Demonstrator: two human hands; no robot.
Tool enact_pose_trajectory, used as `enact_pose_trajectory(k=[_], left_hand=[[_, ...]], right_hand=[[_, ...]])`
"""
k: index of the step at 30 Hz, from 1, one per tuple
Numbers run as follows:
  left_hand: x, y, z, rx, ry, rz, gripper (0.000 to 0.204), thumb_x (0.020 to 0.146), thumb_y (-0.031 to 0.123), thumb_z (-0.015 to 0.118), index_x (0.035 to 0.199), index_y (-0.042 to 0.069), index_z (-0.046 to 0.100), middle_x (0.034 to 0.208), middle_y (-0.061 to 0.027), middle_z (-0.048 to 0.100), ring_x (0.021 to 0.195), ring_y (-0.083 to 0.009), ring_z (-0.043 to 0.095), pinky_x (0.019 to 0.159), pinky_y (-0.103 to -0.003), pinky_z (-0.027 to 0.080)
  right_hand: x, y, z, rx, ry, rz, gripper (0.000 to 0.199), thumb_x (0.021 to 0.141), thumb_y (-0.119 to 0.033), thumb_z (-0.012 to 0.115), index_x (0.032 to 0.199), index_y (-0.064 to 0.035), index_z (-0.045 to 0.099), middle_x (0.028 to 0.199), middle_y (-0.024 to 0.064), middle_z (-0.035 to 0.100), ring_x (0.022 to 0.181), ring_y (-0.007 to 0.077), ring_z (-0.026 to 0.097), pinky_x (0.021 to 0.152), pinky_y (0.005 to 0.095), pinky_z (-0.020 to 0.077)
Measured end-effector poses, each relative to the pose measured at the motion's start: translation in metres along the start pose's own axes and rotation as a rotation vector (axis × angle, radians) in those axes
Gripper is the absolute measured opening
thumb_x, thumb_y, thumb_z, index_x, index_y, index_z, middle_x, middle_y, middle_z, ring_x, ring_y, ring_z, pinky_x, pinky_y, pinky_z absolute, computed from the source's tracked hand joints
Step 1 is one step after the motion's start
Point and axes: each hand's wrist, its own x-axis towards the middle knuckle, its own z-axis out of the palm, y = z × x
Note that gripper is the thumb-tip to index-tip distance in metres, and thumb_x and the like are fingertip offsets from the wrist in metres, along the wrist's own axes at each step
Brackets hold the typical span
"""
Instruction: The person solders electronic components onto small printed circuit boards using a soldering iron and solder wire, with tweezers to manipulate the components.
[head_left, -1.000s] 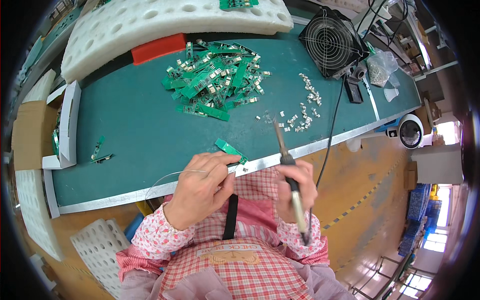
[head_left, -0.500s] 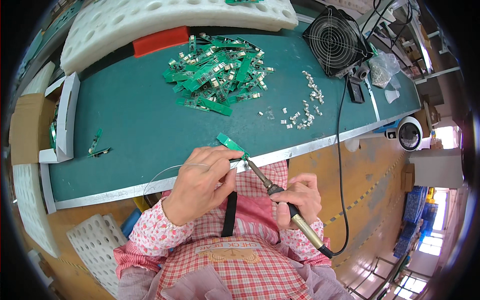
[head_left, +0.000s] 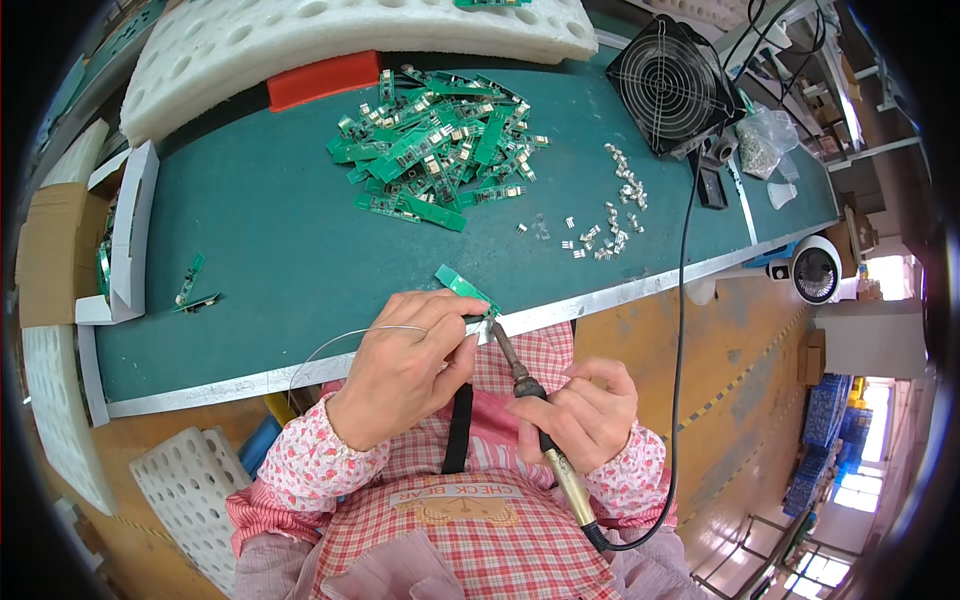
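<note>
At the near edge of the green bench, the left hand (head_left: 410,365) pinches a small green circuit board (head_left: 466,290) between fingers and thumb, with a thin loop of solder wire (head_left: 345,340) running from it. The right hand (head_left: 585,415) is closed around a soldering iron (head_left: 530,400), whose tip meets the board's near end. Farther back lie a heap of green boards (head_left: 435,150), scattered small metal parts (head_left: 610,215), a red block (head_left: 323,80), white foam trays (head_left: 300,35) and a black fan (head_left: 672,85). Fingers cover the board's near end, so the joint is hard to make out. The board is narrow and tilted, hanging over the bench edge.
</note>
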Motion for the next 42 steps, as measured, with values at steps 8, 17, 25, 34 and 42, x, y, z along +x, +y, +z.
enact_pose_trajectory(k=[8,17,25,34,42], left_hand=[[0.0,0.001,-0.001,-0.002,-0.011,-0.009,0.007,0.084,0.0,0.065,0.089,0.002,0.06,0.111,-0.0095,0.071,0.099,-0.0308,0.066,0.088,-0.042,0.049],[0.005,0.002,0.0,0.004,-0.012,0.007,0.009,0.086,0.003,0.067,0.091,0.002,0.06,0.107,-0.0084,0.07,0.096,-0.0298,0.066,0.085,-0.042,0.048],[0.03,-0.003,-0.008,0.37,-0.046,0.109,0.018,0.079,-0.002,0.064,0.095,0.007,0.062,0.092,-0.0033,0.066,0.074,-0.0224,0.058,0.072,-0.036,0.043],[0.07,-0.043,-0.066,0.462,0.367,-0.001,0.01,0.087,0.005,0.068,0.097,0.007,0.065,0.097,-0.0073,0.069,0.08,-0.0267,0.065,0.072,-0.037,0.046],[-0.029,-0.022,-0.13,0.879,0.199,-0.307,0.016,0.089,0.005,0.062,0.105,0.006,0.064,0.103,-0.0085,0.067,0.1,-0.0304,0.061,0.088,-0.041,0.041]], right_hand=[[0.002,-0.005,-0.007,0.072,-0.023,0.079,0.014,0.072,-0.011,0.069,0.085,-0.0098,0.073,0.057,-0.0057,0.047,0.05,0.0111,0.049,0.071,0.028,0.0501],[-0.013,-0.006,-0.008,0.129,0.103,0.229,0.013,0.071,-0.006,0.062,0.081,-0.0097,0.07,0.052,-0.0047,0.048,0.047,0.0117,0.051,0.071,0.0329,0.0483],[-0.029,-0.001,0.002,0.132,0.335,0.267,0.017,0.067,-0.005,0.064,0.082,-0.0065,0.073,0.053,-0.0039,0.051,0.044,0.0114,0.045,0.071,0.0327,0.0491],[-0.034,-0.006,0.001,0.13,0.463,0.342,0.014,0.082,-0.011,0.055,0.078,-0.0009,0.063,0.057,0.0067,0.056,0.049,0.0189,0.046,0.069,0.0415,0.0456],[-0.062,0.01,0.015,0.063,0.542,0.414,0.015,0.083,-0.011,0.056,0.078,0.0021,0.063,0.062,0.0075,0.063,0.045,0.0183,0.049,0.068,0.0423,0.0483]])
